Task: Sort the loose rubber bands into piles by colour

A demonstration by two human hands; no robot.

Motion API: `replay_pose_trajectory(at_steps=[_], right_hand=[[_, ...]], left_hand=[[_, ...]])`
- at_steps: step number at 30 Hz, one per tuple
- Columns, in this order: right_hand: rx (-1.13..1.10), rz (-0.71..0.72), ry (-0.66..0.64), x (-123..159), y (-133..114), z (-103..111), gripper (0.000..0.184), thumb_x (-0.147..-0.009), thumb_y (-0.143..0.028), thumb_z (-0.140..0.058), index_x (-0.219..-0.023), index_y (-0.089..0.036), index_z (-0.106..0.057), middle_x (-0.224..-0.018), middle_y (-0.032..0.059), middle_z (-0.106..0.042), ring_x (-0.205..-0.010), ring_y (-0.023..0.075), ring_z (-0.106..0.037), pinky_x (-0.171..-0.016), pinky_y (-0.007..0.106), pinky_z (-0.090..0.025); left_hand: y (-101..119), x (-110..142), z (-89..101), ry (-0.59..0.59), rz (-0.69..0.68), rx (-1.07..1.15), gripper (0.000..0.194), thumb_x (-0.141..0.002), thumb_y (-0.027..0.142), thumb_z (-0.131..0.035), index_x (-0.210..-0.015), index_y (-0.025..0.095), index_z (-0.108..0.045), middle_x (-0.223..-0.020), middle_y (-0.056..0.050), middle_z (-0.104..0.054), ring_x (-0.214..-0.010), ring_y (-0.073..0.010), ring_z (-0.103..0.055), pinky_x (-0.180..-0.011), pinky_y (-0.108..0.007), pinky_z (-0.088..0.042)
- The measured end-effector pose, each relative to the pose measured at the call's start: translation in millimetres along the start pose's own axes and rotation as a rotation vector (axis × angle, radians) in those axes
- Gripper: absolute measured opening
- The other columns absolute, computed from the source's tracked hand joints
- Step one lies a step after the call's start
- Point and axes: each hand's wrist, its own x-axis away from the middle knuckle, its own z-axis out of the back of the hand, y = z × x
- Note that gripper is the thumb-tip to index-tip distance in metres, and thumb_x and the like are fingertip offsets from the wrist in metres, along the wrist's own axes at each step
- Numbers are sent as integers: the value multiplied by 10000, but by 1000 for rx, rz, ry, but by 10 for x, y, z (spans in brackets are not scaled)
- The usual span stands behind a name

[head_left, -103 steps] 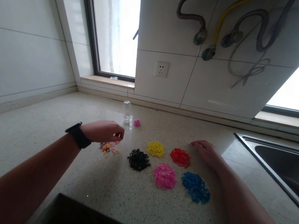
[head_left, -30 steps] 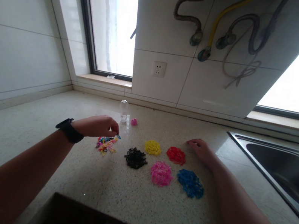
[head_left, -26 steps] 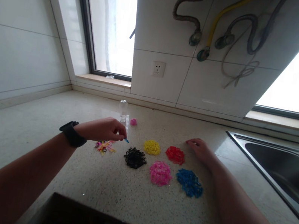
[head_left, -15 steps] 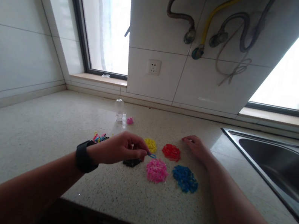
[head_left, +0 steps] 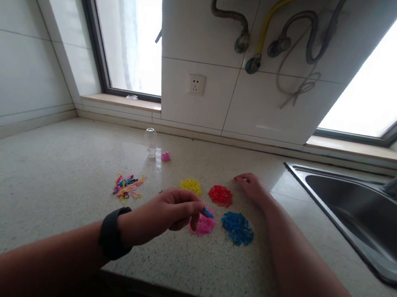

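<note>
Left hand (head_left: 164, 214), mid-frame, pinching blue band (head_left: 207, 213); likely light, soft, stretchy, best gripped at one end. Right hand (head_left: 251, 185), right of centre: fingers together.

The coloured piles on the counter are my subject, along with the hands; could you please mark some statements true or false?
1. The left hand holds a small blue piece. True.
2. The right hand is in the sink. False: it rests by the red pile.
3. The mixed-colour pile is left of the yellow pile. True.
4. The blue pile is left of the pink pile. False: it is right of it.
</note>
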Motion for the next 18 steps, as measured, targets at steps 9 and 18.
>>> replay_pose_trajectory(at_steps=[9, 18], right_hand=[[3, -27, 10, 12, -31, -4, 288, -886, -371, -571, -990, -202, -780, -1072, 96, -742, -980, 221, -665, -867, 287, -490], [25, -43, 1, 10, -31, 3, 289, -884, -386, -576, -1000, -217, -780, -1086, 85, -736, -988, 216, -661, -874, 281, -479]], left_hand=[[-49, -1, -87, -11, 26, 78, 275, -927, 387, -628, -824, 132, -614, -653, 21, -574, -489, -28, -359, -454, -180, -225], [-6, -24, -144, 53, 13, -51, 265, -870, 408, -702, -922, 149, -685, -654, 34, -551, -523, -33, -383, -472, -169, -252]])
